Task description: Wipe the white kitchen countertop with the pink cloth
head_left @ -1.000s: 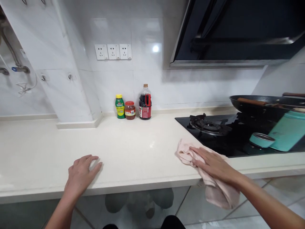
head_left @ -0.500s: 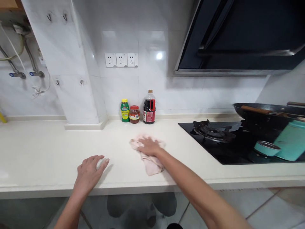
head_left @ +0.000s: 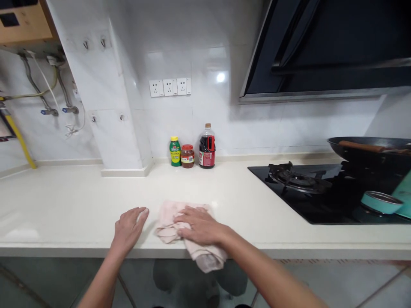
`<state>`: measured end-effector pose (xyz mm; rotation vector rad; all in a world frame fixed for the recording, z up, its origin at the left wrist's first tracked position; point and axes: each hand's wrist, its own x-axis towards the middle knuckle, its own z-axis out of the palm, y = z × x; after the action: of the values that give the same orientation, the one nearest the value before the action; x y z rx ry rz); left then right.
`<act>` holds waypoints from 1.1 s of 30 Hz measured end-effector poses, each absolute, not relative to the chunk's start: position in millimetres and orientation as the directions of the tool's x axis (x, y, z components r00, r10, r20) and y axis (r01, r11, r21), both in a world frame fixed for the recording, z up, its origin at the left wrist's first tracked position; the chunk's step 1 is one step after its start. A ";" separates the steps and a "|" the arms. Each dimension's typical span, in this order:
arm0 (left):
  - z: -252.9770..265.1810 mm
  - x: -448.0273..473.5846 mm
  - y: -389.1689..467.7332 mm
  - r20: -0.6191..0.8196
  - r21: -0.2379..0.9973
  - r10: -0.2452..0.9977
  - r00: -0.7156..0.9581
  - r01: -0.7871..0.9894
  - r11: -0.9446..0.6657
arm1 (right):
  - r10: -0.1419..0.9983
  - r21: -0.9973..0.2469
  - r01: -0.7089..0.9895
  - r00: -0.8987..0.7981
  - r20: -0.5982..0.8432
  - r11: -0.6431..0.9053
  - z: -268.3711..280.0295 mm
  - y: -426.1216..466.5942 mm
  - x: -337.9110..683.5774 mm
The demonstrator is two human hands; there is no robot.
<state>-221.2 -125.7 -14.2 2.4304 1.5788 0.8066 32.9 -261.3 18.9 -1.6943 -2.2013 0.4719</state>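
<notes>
A pale pink cloth (head_left: 168, 215) lies bunched on the white countertop (head_left: 80, 201), its lower end hanging over the front edge. My right hand (head_left: 201, 226) presses down on the cloth and holds it under the palm and fingers. To the left of the cloth, my left hand (head_left: 128, 226) hovers at the front of the counter, open, with its fingers loosely bent and nothing in it.
Against the back wall stand a green bottle (head_left: 175, 152), a red-lidded jar (head_left: 187, 157) and a dark sauce bottle (head_left: 207, 149). At the right, a black gas hob (head_left: 308, 205) carries a wok (head_left: 369, 149) and a turquoise bowl (head_left: 380, 202). A range hood (head_left: 321, 51) juts out above.
My right hand has drawn the cloth back toward me, to the counter's front edge. My left hand remains beside it, its thumb now closer to the fingers. The view has shifted left.
</notes>
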 end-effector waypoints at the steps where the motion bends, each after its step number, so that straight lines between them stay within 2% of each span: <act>1: -14.6 -221.3 -125.8 0.362 0.385 0.879 0.309 0.810 -0.443 | 0.982 -0.445 0.876 -0.185 0.051 0.188 16.9 -271.6 50.1; 5: -16.0 -221.6 -126.3 0.373 0.368 0.869 0.325 0.808 -0.460 | 0.996 -0.412 0.910 0.074 0.044 -0.049 0.6 -316.0 127.0; 8: -14.5 -221.0 -128.6 0.361 0.369 0.869 0.337 0.804 -0.466 | 0.961 -0.344 0.909 0.271 0.061 -0.235 -16.5 -346.8 187.3; 13: -12.2 -219.1 -132.9 0.346 0.377 0.874 0.341 0.803 -0.462 | 0.870 -0.273 0.846 0.489 0.058 -0.457 -29.1 -360.9 245.9; 16: -13.8 -219.1 -133.5 0.357 0.386 0.872 0.333 0.798 -0.463 | 0.840 -0.270 0.818 0.540 0.055 -0.508 -24.8 -347.8 233.0; 20: -15.8 -220.0 -133.2 0.367 0.396 0.869 0.333 0.789 -0.470 | 0.914 -0.314 0.879 0.399 0.074 -0.359 -15.5 -332.3 167.3; 24: -16.0 -220.8 -132.4 0.377 0.410 0.869 0.322 0.782 -0.468 | 0.988 -0.481 0.875 0.122 0.093 -0.063 -4.6 -326.3 79.4; 26: -16.4 -221.5 -131.1 0.384 0.418 0.869 0.314 0.780 -0.466 | 0.991 -0.515 0.854 -0.010 0.136 0.079 -1.6 -322.5 39.2; 33: -16.9 -225.1 -122.6 0.411 0.420 0.848 0.335 0.756 -0.502 | 0.914 -0.378 0.841 -0.298 0.274 0.387 -5.7 -305.3 -38.9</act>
<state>-225.1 -122.6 -16.9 2.4372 1.4775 0.8971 -38.9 -305.3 -5.7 -1.5092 -2.2091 0.2240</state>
